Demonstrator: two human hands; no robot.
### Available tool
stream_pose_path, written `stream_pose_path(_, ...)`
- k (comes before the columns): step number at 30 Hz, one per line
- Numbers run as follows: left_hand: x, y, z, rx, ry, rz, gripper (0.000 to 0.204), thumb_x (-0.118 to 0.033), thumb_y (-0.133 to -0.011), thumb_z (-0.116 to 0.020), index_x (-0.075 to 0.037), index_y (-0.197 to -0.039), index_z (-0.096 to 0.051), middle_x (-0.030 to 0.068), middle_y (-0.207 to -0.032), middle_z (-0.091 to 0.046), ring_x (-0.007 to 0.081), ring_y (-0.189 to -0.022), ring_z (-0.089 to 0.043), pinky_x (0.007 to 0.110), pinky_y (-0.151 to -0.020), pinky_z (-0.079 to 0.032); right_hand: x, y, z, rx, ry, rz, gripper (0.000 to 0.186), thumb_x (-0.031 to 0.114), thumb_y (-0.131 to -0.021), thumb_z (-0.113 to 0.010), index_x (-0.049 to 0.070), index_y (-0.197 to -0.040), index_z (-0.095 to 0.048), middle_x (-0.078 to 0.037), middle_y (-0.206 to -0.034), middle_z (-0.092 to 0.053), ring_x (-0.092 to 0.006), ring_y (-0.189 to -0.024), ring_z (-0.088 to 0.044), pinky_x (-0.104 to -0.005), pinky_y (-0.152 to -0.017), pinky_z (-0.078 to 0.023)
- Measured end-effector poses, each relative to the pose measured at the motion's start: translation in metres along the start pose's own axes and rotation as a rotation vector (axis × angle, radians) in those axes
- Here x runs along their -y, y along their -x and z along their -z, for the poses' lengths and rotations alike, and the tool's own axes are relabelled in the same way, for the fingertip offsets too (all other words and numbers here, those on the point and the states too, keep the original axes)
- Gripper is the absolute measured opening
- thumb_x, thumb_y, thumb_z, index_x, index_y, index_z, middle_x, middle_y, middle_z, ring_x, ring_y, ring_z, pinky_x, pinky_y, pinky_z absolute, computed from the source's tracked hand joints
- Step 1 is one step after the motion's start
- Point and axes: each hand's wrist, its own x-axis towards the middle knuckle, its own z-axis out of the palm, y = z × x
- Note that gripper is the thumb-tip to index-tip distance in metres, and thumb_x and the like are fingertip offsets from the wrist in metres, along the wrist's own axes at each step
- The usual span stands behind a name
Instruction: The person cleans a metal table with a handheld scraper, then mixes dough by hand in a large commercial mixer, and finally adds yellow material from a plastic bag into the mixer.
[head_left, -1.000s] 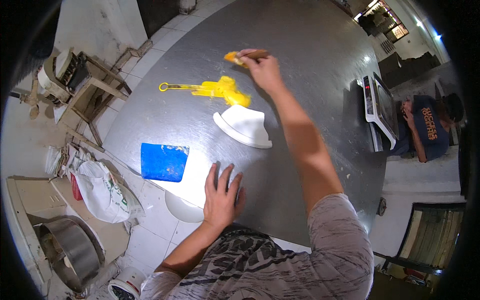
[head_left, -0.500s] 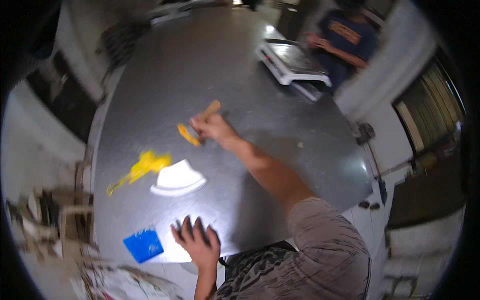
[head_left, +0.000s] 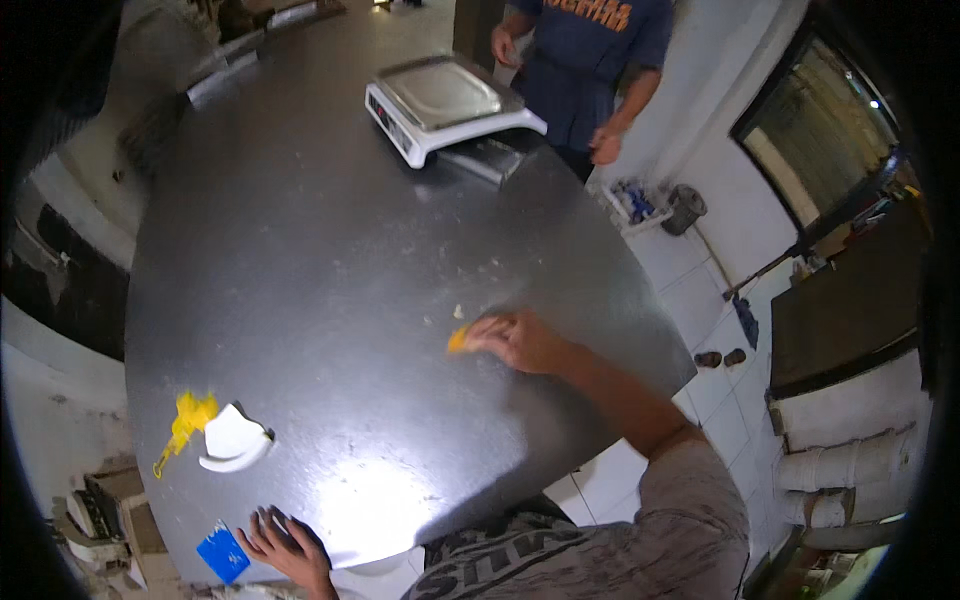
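In the head view, the right grip [head_left: 515,340] is closed on an orange-ended tool [head_left: 458,340], whose end juts out to the left of the fingers; that end is blurred, so whether it presses on the worktop [head_left: 330,270] cannot be told; pale crumbs [head_left: 458,311] lie just beyond it, on the far side of the grip; for good work the end would probably suit a low angle, even pressure and short strokes that take in those crumbs; the left grip [head_left: 283,545] is spread, with nothing seen in it, just beside a blue scraper [head_left: 222,553], and could serve as a steadying support; a white curved scraper [head_left: 237,440] and a yellow tool [head_left: 185,418] lie well left of the right grip, clear of its strokes; the scale [head_left: 440,95] stands well beyond it, best left unbumped.
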Motion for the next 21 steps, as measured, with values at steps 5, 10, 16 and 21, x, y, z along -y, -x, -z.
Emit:
stream_pose_path(5, -0.024, -0.01, -0.011, 0.016, -0.035, 0.011, 0.031, -0.016, -0.083, -0.048, 0.001, -0.108, -0.053, 0.0183, -0.119, -0.045, 0.0378, -0.123, -0.026, 0.05, -0.102, -0.018, -0.139, -0.07, 0.117, -0.344, 0.054, -0.231, 0.021, 0.022, -0.083, -0.056, 0.004, -0.093, -0.06, -0.006, -0.077, -0.063, -0.0167, -0.074, -0.061, -0.0315, -0.067, -0.049)
stream_pose_path(10, -0.03, -0.007, -0.012, 0.054, -0.091, 0.06, 0.034, -0.02, -0.085, -0.046, 0.001, -0.111, -0.051, 0.0178, -0.12, -0.044, 0.0386, -0.124, -0.025, 0.049, -0.102, -0.018, -0.203, -0.127, 0.07, -0.306, 0.703, -0.112, 0.026, 0.025, -0.084, -0.054, 0.002, -0.095, -0.061, -0.009, -0.081, -0.064, -0.0245, -0.076, -0.062, -0.0373, -0.073, -0.048)
stream_pose_path(16, -0.019, -0.002, -0.017, 0.046, -0.061, 0.05, 0.034, -0.021, -0.085, -0.046, 0.001, -0.112, -0.052, 0.0179, -0.121, -0.045, 0.0387, -0.123, -0.025, 0.047, -0.102, -0.018, -0.208, -0.131, 0.106, -0.184, 0.286, -0.143, 0.026, 0.023, -0.089, -0.046, 0.004, -0.093, -0.062, -0.013, -0.083, -0.063, -0.0239, -0.079, -0.061, -0.0355, -0.073, -0.048)
stream_pose_path(21, -0.03, -0.012, -0.006, 0.077, -0.019, 0.11, 0.033, -0.019, -0.082, -0.048, -0.003, -0.111, -0.052, 0.0169, -0.12, -0.045, 0.0377, -0.123, -0.024, 0.046, -0.102, -0.018, -0.08, -0.069, 0.017, -0.097, 0.014, -0.028, 0.033, 0.033, -0.089, -0.046, 0.003, -0.095, -0.059, -0.016, -0.095, -0.06, -0.0258, -0.084, -0.06, -0.0342, -0.073, -0.049)
